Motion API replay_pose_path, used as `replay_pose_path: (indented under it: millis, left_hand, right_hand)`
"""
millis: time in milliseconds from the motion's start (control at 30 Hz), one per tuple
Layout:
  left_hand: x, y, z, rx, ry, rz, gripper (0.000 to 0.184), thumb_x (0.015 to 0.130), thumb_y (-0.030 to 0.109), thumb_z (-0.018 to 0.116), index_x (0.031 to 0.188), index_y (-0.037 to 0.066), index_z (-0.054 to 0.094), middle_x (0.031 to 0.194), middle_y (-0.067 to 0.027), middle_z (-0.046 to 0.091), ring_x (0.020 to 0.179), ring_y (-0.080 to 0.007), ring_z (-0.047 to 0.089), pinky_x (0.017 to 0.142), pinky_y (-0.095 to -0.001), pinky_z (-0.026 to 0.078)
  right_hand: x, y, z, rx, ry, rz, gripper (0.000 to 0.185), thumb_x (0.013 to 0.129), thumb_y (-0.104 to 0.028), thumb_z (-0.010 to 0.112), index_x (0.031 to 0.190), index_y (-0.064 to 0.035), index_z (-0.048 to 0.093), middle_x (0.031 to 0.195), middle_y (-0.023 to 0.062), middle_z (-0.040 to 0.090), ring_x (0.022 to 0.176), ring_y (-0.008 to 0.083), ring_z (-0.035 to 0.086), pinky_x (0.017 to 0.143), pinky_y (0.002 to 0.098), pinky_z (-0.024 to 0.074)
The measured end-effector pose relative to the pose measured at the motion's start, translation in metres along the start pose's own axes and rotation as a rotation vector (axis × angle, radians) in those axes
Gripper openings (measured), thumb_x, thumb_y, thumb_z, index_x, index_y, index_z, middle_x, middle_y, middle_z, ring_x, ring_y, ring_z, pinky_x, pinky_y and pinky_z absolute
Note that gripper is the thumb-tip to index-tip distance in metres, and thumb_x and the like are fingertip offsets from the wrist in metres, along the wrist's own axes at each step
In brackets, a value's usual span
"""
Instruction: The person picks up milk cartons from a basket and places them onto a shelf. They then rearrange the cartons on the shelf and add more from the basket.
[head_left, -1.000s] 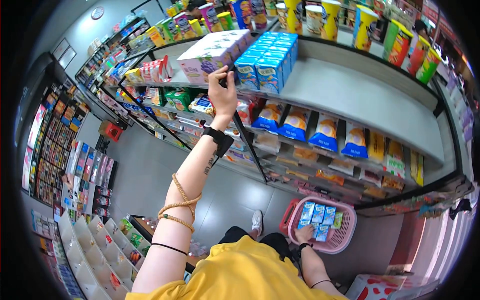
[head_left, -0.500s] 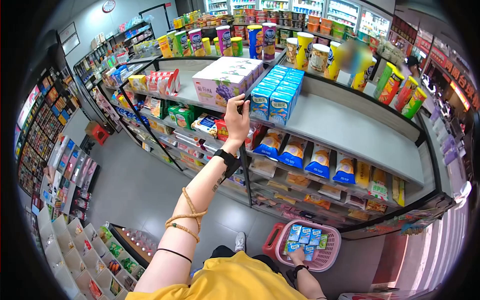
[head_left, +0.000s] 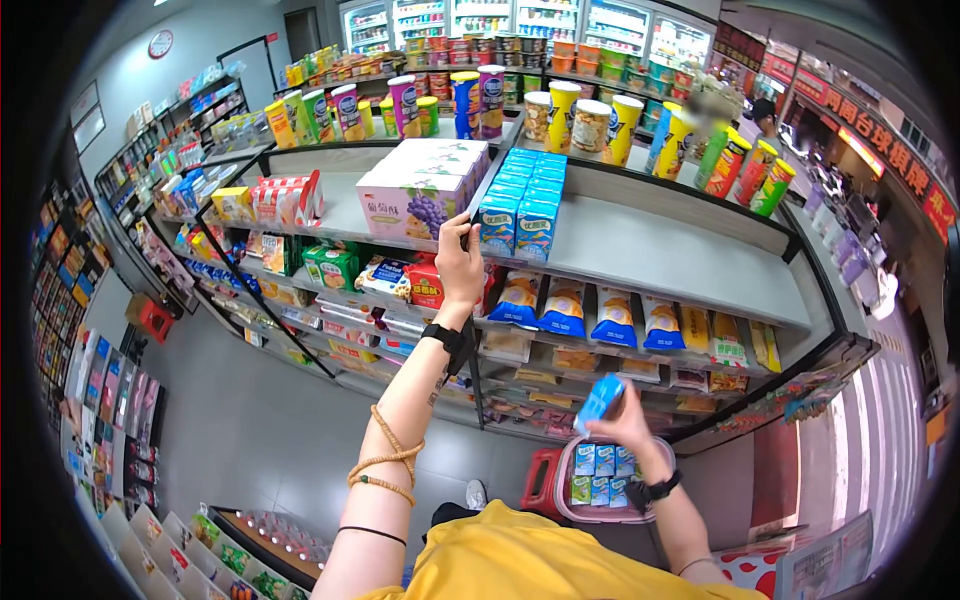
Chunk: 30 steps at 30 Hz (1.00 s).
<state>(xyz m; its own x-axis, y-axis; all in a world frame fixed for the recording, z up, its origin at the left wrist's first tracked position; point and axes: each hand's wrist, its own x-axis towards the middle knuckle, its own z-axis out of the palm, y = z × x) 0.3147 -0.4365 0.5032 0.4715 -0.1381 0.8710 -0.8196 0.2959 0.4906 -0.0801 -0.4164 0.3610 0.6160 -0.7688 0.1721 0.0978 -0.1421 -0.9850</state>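
Note:
My left hand (head_left: 460, 262) is closed at the shelf's front edge, by the dark upright between the purple grape boxes (head_left: 420, 190) and the rows of blue drink cartons (head_left: 535, 215); what its fingers grip is hidden. Above the pink basket (head_left: 566, 500), my right hand (head_left: 628, 420) holds a blue carton (head_left: 599, 402), slightly blurred. More blue-and-white cartons (head_left: 604, 461) and a green one (head_left: 581, 489) lie in the basket on the floor.
Chip tubes (head_left: 560, 116) and cans line the shelf top. Blue-and-white snack bags (head_left: 614, 318) fill the tier below. A slanted bin rack (head_left: 165, 560) stands at lower left. A person in a dark cap (head_left: 763, 112) is beyond the shelves.
My right hand has risen out of the basket with a blue carton. My left hand stays near the shelf edge. The view has shifted, bringing more of the background into sight.

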Motion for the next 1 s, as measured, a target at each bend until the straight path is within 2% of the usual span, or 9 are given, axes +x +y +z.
replay_pose_path:
  millis: [133, 200, 267, 433, 533, 667, 767, 900, 1000]
  left_hand:
    - [0.000, 0.000, -0.001, -0.042, -0.015, -0.015, 0.015, 0.098, 0.007, 0.068, 0.102, 0.000, 0.055, 0.116, -0.0173, 0.069, 0.104, -0.0338, 0.067, 0.088, -0.0388, 0.053]
    - [0.001, 0.000, -0.002, -0.033, -0.021, -0.001, 0.014, 0.098, 0.007, 0.067, 0.102, 0.000, 0.056, 0.116, -0.0171, 0.068, 0.105, -0.0338, 0.067, 0.090, -0.0390, 0.053]
    - [0.000, 0.002, -0.003, -0.025, -0.028, -0.013, 0.014, 0.098, 0.007, 0.067, 0.103, 0.000, 0.056, 0.116, -0.0169, 0.068, 0.106, -0.0338, 0.067, 0.091, -0.0391, 0.052]
    - [0.000, 0.000, -0.002, -0.015, -0.026, -0.007, 0.014, 0.098, 0.008, 0.068, 0.102, 0.000, 0.056, 0.116, -0.0169, 0.068, 0.104, -0.0342, 0.067, 0.090, -0.0393, 0.052]
    - [-0.001, -0.001, -0.001, -0.019, -0.018, 0.004, 0.014, 0.098, 0.008, 0.068, 0.102, 0.000, 0.056, 0.116, -0.0179, 0.068, 0.103, -0.0342, 0.067, 0.088, -0.0388, 0.053]
    - [-0.002, -0.006, 0.001, -0.021, -0.007, 0.016, 0.014, 0.098, 0.007, 0.068, 0.101, 0.000, 0.056, 0.116, -0.0184, 0.068, 0.101, -0.0339, 0.067, 0.086, -0.0382, 0.053]
    - [-0.002, -0.007, 0.002, -0.005, -0.006, 0.020, 0.014, 0.098, 0.007, 0.068, 0.100, 0.000, 0.055, 0.117, -0.0182, 0.069, 0.100, -0.0338, 0.068, 0.083, -0.0381, 0.055]
    - [-0.002, -0.010, 0.002, 0.010, -0.006, 0.034, 0.014, 0.098, 0.007, 0.069, 0.102, 0.002, 0.056, 0.118, -0.0176, 0.069, 0.099, -0.0345, 0.070, 0.080, -0.0379, 0.057]
    - [-0.001, -0.010, 0.002, 0.021, -0.003, 0.049, 0.015, 0.097, 0.008, 0.069, 0.105, 0.003, 0.058, 0.118, -0.0171, 0.069, 0.097, -0.0355, 0.071, 0.076, -0.0381, 0.059]
  right_hand:
    - [0.083, -0.116, 0.021, -0.099, 0.070, -0.136, 0.085, 0.063, -0.010, 0.097, 0.130, -0.0075, 0.046, 0.114, 0.0033, 0.063, 0.105, 0.0146, 0.063, 0.096, 0.0352, 0.0532]
    - [0.130, -0.138, 0.019, -0.253, 0.141, -0.206, 0.080, 0.064, -0.013, 0.097, 0.126, -0.0070, 0.048, 0.109, 0.0029, 0.065, 0.101, 0.0138, 0.064, 0.092, 0.0350, 0.0547]
    - [0.176, -0.155, 0.021, -0.221, 0.149, -0.249, 0.081, 0.065, -0.009, 0.096, 0.129, -0.0076, 0.046, 0.110, 0.0042, 0.065, 0.101, 0.0168, 0.067, 0.090, 0.0360, 0.0570]
    - [0.270, -0.159, 0.012, -0.827, 0.398, -0.125, 0.091, 0.056, -0.038, 0.098, 0.122, -0.0056, 0.045, 0.112, 0.0189, 0.070, 0.103, 0.0345, 0.070, 0.091, 0.0434, 0.0552]
    - [0.307, -0.149, 0.006, -0.979, 0.382, -0.012, 0.097, 0.054, -0.043, 0.097, 0.123, -0.0047, 0.041, 0.112, 0.0253, 0.069, 0.107, 0.0428, 0.068, 0.094, 0.0485, 0.0540]
    - [0.346, -0.140, 0.008, -0.968, 0.422, 0.067, 0.100, 0.054, -0.033, 0.099, 0.126, -0.0009, 0.037, 0.112, 0.0270, 0.069, 0.107, 0.0435, 0.068, 0.093, 0.0477, 0.0554]
    - [0.378, -0.121, 0.006, -0.963, 0.467, 0.026, 0.102, 0.057, -0.024, 0.098, 0.132, 0.0027, 0.035, 0.112, 0.0289, 0.069, 0.107, 0.0441, 0.068, 0.093, 0.0476, 0.0560]
    - [0.412, -0.106, 0.007, -0.897, 0.542, 0.000, 0.075, 0.067, -0.010, 0.092, 0.119, 0.0014, 0.039, 0.109, 0.0326, 0.069, 0.107, 0.0478, 0.067, 0.091, 0.0510, 0.0549]
    - [0.434, -0.100, 0.007, -0.913, 0.545, 0.022, 0.071, 0.067, -0.012, 0.093, 0.117, -0.0001, 0.044, 0.109, 0.0308, 0.070, 0.108, 0.0476, 0.067, 0.092, 0.0515, 0.0548]
